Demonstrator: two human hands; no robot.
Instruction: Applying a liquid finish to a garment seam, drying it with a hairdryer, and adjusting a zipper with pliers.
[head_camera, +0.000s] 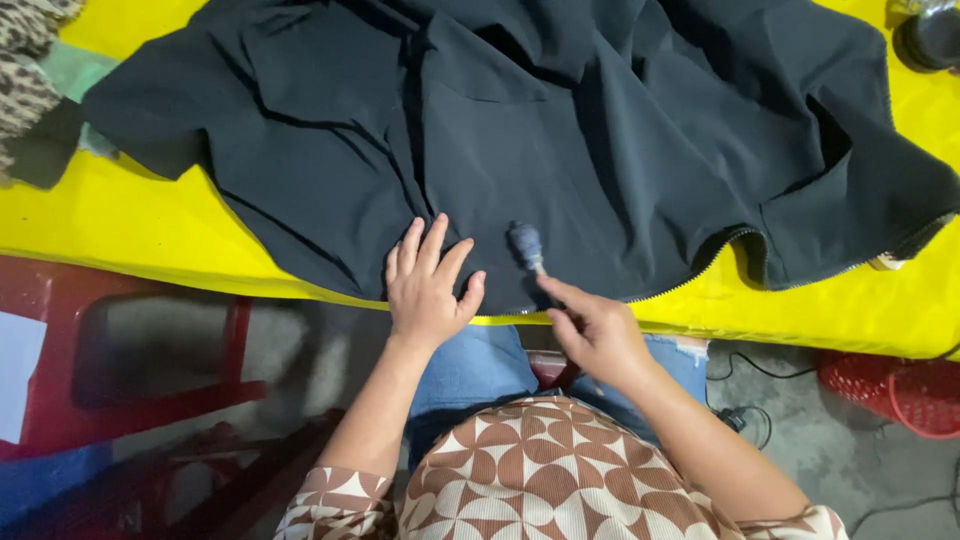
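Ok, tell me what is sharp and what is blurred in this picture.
Head view: the left hand and dark cloth are sharp under even light; the brush in the right hand is smeared; the yellow table is bright, without glare.

I see the garment (520, 120) spread over most of the tabletop (130, 225), its hem at the near edge. My left hand (428, 290) lies flat on that hem. Just right of it, my right hand (592, 330) holds a small brush (526, 245) whose head touches the cloth. A zipper (720, 250) runs along the hem further right. A stool (120, 350) stands on the floor, below and left.
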